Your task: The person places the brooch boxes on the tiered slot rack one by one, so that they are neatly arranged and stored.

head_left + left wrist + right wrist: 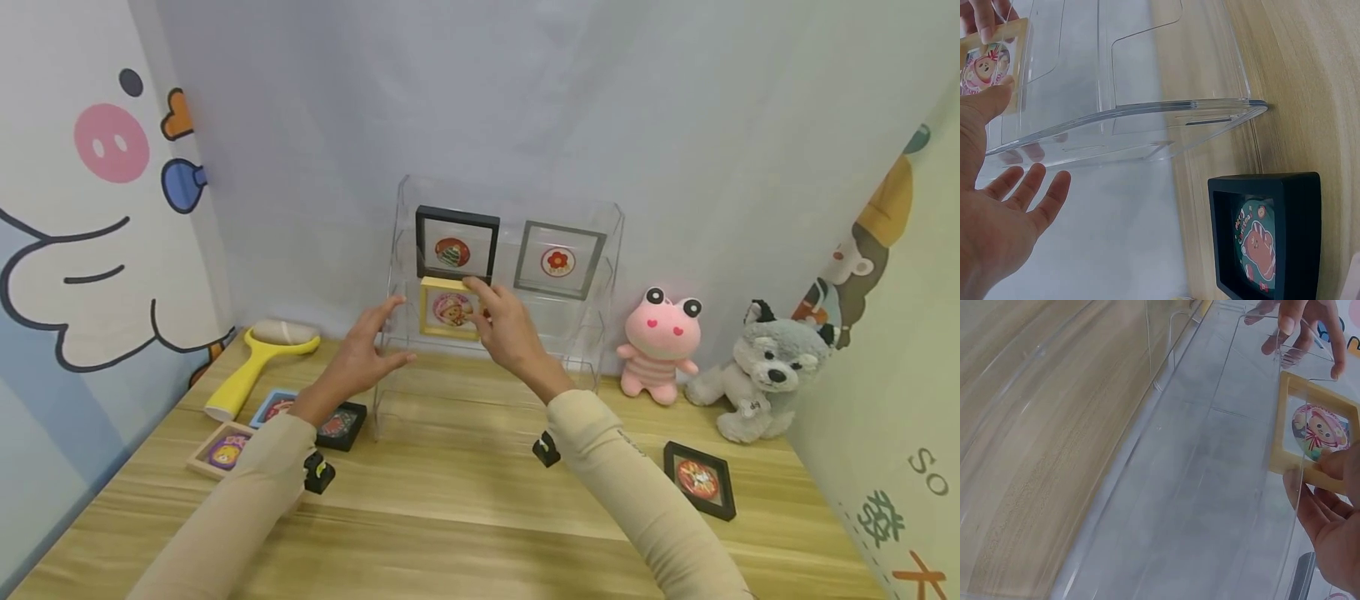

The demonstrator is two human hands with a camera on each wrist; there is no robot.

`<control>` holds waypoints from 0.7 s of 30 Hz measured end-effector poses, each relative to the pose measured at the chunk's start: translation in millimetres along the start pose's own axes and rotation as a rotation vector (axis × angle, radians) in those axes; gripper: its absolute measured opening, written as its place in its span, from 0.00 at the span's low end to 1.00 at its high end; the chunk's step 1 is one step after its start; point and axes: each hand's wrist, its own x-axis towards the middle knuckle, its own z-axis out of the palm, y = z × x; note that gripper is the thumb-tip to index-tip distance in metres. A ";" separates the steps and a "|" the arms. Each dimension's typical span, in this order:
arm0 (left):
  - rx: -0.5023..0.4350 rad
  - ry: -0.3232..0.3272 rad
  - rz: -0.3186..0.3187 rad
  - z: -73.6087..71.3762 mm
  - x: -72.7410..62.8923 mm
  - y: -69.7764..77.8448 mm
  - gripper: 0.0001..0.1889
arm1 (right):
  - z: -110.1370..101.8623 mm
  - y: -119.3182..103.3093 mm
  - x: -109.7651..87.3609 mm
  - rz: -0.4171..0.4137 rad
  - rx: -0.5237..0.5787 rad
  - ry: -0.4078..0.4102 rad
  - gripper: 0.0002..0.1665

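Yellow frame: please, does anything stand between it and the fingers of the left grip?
Yes: the clear rack's side panel stands between the left grip's fingers and the yellow frame. The right grip pinches it.

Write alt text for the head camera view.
A person's right hand pinches a yellow frame at a clear stand displaying a black frame and a gray frame, while the left hand is at the stand's left edge. Nearby on the wooden table are a yellow-handled roller, more frames, a pink plush toy and a gray plush dog.
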 end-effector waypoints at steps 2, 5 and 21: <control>0.004 -0.002 -0.004 -0.4 0.2 0.4 0.44 | -1.3 0.1 -1.1 0.021 0.020 -0.008 0.30; 0.010 -0.001 -0.005 -0.7 0.1 1.0 0.44 | -6.7 -1.1 -3.3 0.047 0.056 -0.015 0.33; 0.006 0.003 -0.007 -0.3 -0.2 1.2 0.45 | -90.1 32.2 -64.9 0.188 0.188 0.219 0.34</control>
